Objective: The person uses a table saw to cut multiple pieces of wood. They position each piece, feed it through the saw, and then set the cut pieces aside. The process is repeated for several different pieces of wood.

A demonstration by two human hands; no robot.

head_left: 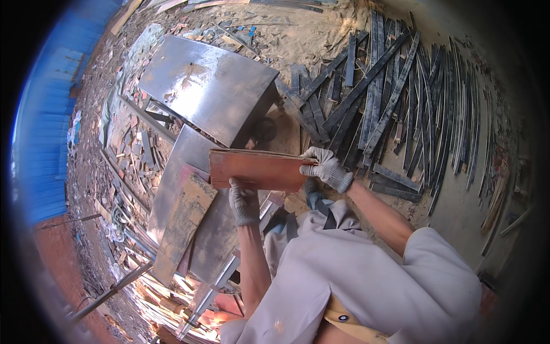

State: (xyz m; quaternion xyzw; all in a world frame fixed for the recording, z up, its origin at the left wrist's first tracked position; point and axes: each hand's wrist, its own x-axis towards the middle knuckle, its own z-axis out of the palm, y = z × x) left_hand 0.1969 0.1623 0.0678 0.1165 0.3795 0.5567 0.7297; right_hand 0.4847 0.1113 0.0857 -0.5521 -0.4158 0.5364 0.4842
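Both my hands wear light knit work gloves and hold a reddish-brown plywood board (258,170) in front of me, above the metal table. My left hand (244,203) grips its lower edge near the left end, thumb on the face and the other fingers mostly hidden behind. My right hand (327,169) is closed round the right end, where the layered edge looks frayed. Beneath and to the left, a stained, worn plywood panel (186,225) lies tilted on the lower metal table (163,192).
A shiny metal-topped machine table (206,86) stands beyond the board. Long dark wooden strips (395,92) are heaped at the right. Wood scraps (140,155) litter the ground at left, and a metal rail (209,298) runs beside my left forearm. Blue corrugated sheeting (51,126) borders the left.
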